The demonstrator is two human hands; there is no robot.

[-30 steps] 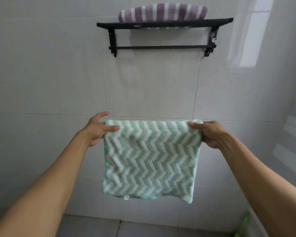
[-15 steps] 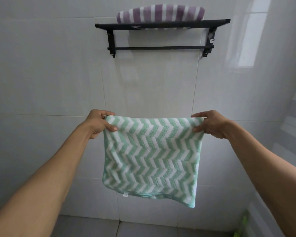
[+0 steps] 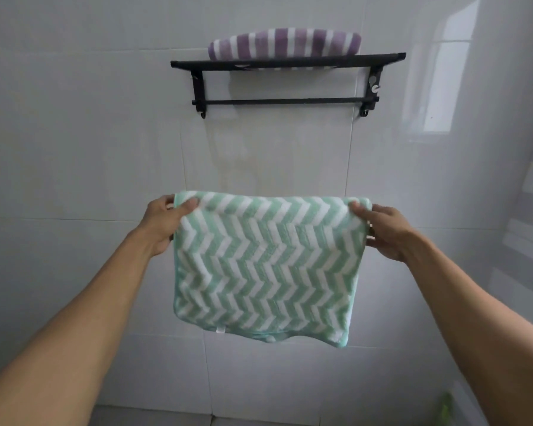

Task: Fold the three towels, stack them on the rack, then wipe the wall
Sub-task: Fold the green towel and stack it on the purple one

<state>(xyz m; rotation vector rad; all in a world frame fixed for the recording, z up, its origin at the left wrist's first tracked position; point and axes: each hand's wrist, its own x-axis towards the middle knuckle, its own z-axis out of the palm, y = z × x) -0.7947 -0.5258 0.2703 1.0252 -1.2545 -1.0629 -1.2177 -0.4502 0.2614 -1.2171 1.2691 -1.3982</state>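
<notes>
Purple striped towel [image 3: 285,44] atop black rack [image 3: 286,58]

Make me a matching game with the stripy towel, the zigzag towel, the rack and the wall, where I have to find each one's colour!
Things:
1. stripy towel
2. zigzag towel
3. rack
4. wall

Colours:
A. black
B. green and white
C. pale grey-white
D. purple and white

Right pairs: 1-D, 2-B, 3-A, 4-C.

The stripy towel lies on top of the rack. The left hand and the right hand hold the zigzag towel by its top corners.
</notes>
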